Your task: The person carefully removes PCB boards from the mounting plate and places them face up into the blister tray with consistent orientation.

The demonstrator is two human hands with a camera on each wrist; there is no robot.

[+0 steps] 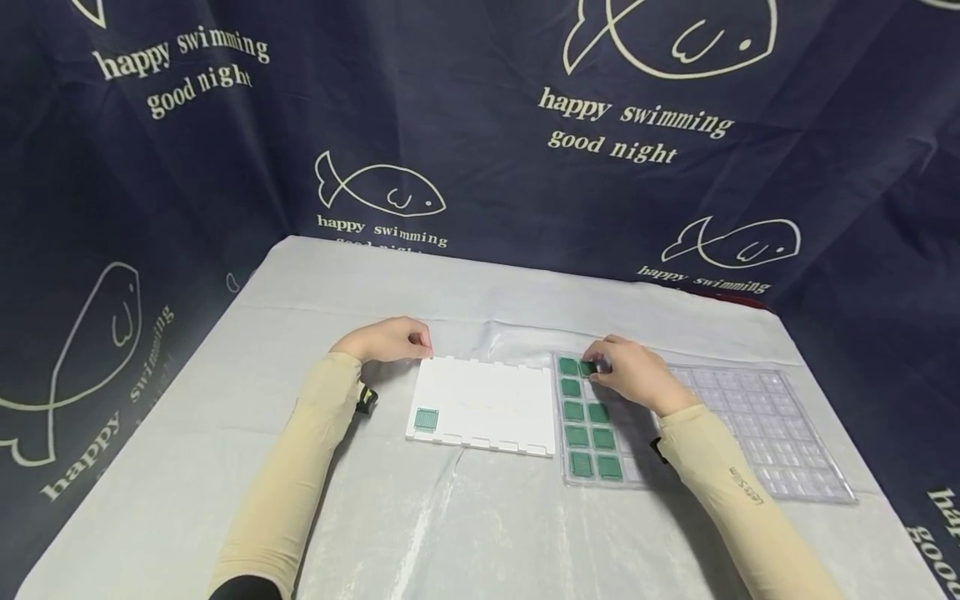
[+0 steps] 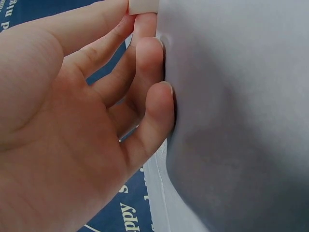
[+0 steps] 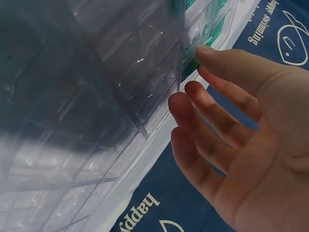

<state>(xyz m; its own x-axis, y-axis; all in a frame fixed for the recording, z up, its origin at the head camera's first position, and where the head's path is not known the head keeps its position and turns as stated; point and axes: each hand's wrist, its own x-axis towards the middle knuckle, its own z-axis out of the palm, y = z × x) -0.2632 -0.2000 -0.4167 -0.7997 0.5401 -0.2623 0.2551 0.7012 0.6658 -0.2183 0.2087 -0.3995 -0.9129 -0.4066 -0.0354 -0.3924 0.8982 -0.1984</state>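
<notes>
My left hand (image 1: 386,339) pinches the far left corner of a flat white board (image 1: 483,392) between thumb and forefinger. In the left wrist view, a bit of the board (image 2: 144,6) shows at the fingertips, with the other fingers curled against the cloth. A small green circuit board (image 1: 426,419) lies on the white board's near left corner. Over a clear compartment tray (image 1: 795,454), my right hand (image 1: 630,371) pinches a green square circuit board (image 1: 587,367) at the far end of the second column. Its thumb and forefinger partly cover that piece (image 3: 191,65).
Several green squares (image 1: 577,437) fill the tray's left column and part of the second, where one pocket behind the third row is bare. A wrinkled grey-white cloth (image 1: 480,533) covers the table. Dark blue printed curtains (image 1: 480,100) close off the back and sides.
</notes>
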